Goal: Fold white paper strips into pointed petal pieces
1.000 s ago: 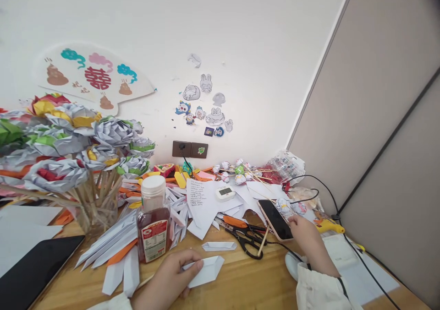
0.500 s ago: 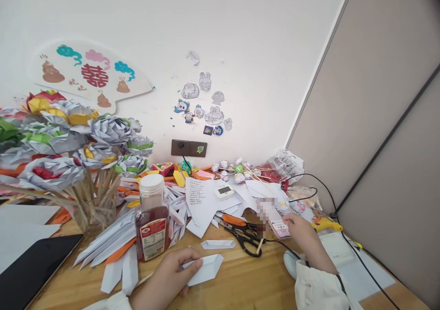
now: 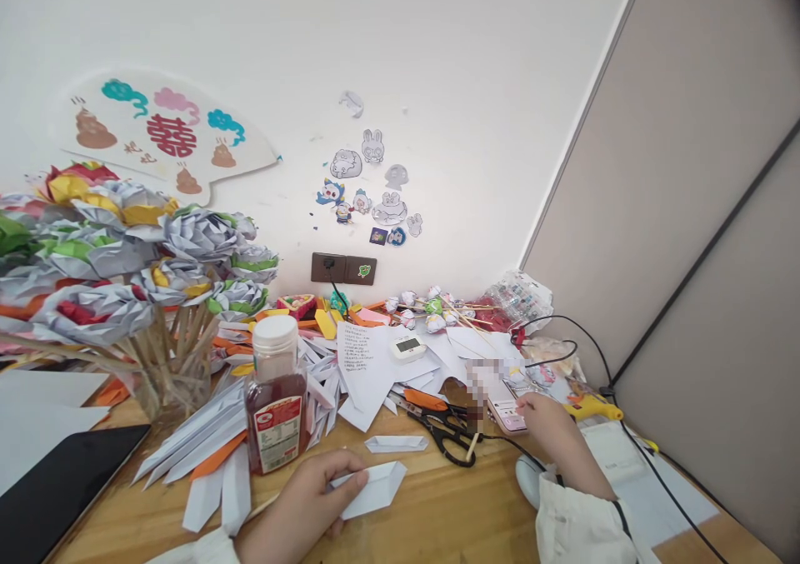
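Observation:
My left hand (image 3: pixel 325 493) is closed on a folded white paper strip (image 3: pixel 373 489), thumb on top, above the wooden table (image 3: pixel 437 514). Just beyond it lies another folded white paper piece (image 3: pixel 396 444). My right hand (image 3: pixel 547 422) is at the right edge of a phone (image 3: pixel 509 410) with a lit screen, its fingers curled and fingertips close to the glass. Whether they touch it I cannot tell. Nothing shows inside that hand. Black-handled scissors (image 3: pixel 447 439) lie between the two hands. A computer mouse (image 3: pixel 528 482) is partly hidden by my right sleeve.
A jar of reddish-brown liquid (image 3: pixel 277 414) stands left of centre. Behind it are folded paper strips (image 3: pixel 203 426) and a vase of paper flowers (image 3: pixel 178 372). A white timer (image 3: pixel 408 346) sits on papers. A yellow glue gun (image 3: pixel 593 408) and cables lie right; a black tablet (image 3: pixel 68 485) lies left.
My right hand's fingers have shifted slightly at the phone's edge, and the picture on its screen differs a little. The left hand and its paper have stayed still.

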`<action>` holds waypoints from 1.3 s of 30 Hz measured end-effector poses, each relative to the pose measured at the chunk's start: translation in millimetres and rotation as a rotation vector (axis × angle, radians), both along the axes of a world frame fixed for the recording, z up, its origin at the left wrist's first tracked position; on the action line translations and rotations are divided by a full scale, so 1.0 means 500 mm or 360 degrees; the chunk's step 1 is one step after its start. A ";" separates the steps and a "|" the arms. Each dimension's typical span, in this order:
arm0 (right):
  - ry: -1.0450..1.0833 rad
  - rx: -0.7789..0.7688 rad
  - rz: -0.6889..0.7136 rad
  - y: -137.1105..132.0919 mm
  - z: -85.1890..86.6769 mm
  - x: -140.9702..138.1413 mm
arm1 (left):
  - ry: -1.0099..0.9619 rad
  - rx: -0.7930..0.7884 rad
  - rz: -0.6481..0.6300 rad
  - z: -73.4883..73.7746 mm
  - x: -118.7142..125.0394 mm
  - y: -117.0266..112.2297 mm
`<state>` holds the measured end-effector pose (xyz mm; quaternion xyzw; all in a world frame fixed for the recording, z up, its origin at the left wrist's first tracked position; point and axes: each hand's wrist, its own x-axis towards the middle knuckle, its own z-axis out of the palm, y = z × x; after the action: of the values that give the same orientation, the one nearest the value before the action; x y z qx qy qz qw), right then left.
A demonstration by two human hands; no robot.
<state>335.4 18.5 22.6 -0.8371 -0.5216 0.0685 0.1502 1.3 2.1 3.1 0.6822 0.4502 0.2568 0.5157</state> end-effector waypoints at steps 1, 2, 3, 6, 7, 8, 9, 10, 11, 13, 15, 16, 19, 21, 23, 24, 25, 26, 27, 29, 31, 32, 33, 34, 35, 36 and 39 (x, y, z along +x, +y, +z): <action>0.0002 0.0016 -0.0004 -0.001 0.003 -0.002 | 0.0004 0.0004 0.0000 0.002 0.000 0.000; 0.0006 0.0040 -0.0011 -0.001 0.007 -0.005 | 0.0010 0.0006 0.0000 0.003 0.000 0.000; 0.0011 0.0081 -0.0018 -0.001 0.010 -0.010 | 0.0016 0.0006 0.0000 0.004 0.000 0.000; 0.0049 0.0303 -0.0003 0.001 0.020 -0.039 | 0.0021 0.0003 0.0008 0.001 0.000 0.001; 0.0078 0.0395 0.0030 0.002 0.021 -0.055 | 0.0020 0.0002 0.0013 -0.001 0.000 0.001; 0.0115 0.0491 0.0108 0.003 0.021 -0.073 | 0.0021 0.0000 0.0017 -0.004 0.000 0.002; 0.0158 0.0567 0.0182 0.003 0.019 -0.094 | 0.0023 0.0001 0.0022 -0.006 0.000 0.002; 0.0215 0.0612 0.0257 0.002 0.016 -0.117 | 0.0024 0.0003 0.0027 -0.007 0.001 0.002; 0.0282 0.0630 0.0341 0.001 0.012 -0.143 | 0.0026 0.0007 0.0032 -0.009 0.001 0.002; 0.0428 0.0633 0.0510 -0.006 -0.001 -0.194 | 0.0038 0.0014 0.0042 -0.009 0.001 0.003; 0.0576 0.0629 0.0717 -0.014 -0.015 -0.242 | 0.0047 0.0022 0.0037 -0.007 0.002 0.003; 0.0659 0.0611 0.0793 -0.019 -0.022 -0.262 | 0.0050 0.0027 0.0031 -0.006 0.002 0.002; 0.0807 0.0561 0.0989 -0.031 -0.038 -0.302 | 0.0046 0.0035 0.0002 -0.002 0.002 0.002; 0.0801 0.0546 0.1076 -0.036 -0.044 -0.315 | 0.0039 0.0031 -0.0003 -0.001 0.003 0.003; 0.0767 0.0528 0.1119 -0.039 -0.047 -0.320 | 0.0032 0.0022 -0.0002 -0.003 0.003 0.005; 0.0752 0.0516 0.1134 -0.040 -0.048 -0.322 | 0.0031 0.0024 0.0002 -0.005 0.003 0.006; 0.0741 0.0505 0.1149 -0.041 -0.048 -0.323 | 0.0031 0.0026 0.0004 -0.006 0.003 0.006; 0.0732 0.0496 0.1169 -0.041 -0.048 -0.324 | 0.0030 0.0028 0.0005 -0.007 0.003 0.007; 0.0722 0.0492 0.1192 -0.042 -0.048 -0.325 | 0.0028 0.0029 0.0008 -0.008 0.004 0.007; 0.0706 0.0497 0.1227 -0.042 -0.048 -0.327 | 0.0019 0.0018 0.0017 -0.008 0.004 0.007; 0.0714 0.0500 0.1253 -0.042 -0.047 -0.328 | 0.0017 0.0008 0.0024 -0.007 0.005 0.007; 0.0727 0.0497 0.1269 -0.041 -0.047 -0.328 | 0.0020 0.0010 0.0030 -0.007 0.005 0.007; 0.0741 0.0495 0.1289 -0.041 -0.047 -0.328 | 0.0025 0.0008 0.0037 -0.006 0.005 0.006; 0.0753 0.0492 0.1312 -0.041 -0.047 -0.328 | 0.0028 0.0005 0.0046 -0.006 0.005 0.006; 0.0763 0.0488 0.1332 -0.041 -0.048 -0.327 | 0.0033 0.0001 0.0054 -0.007 0.005 0.006; 0.0769 0.0482 0.1348 -0.041 -0.048 -0.327 | 0.0037 -0.0003 0.0062 -0.007 0.004 0.006; 0.0778 0.0460 0.1340 -0.041 -0.051 -0.327 | 0.0041 -0.0005 0.0076 -0.009 0.004 0.006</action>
<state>171.8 -2.1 -2.8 -0.4843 -0.7676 0.2442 0.3415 3.2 5.2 -1.7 0.6738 0.4733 0.2596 0.5046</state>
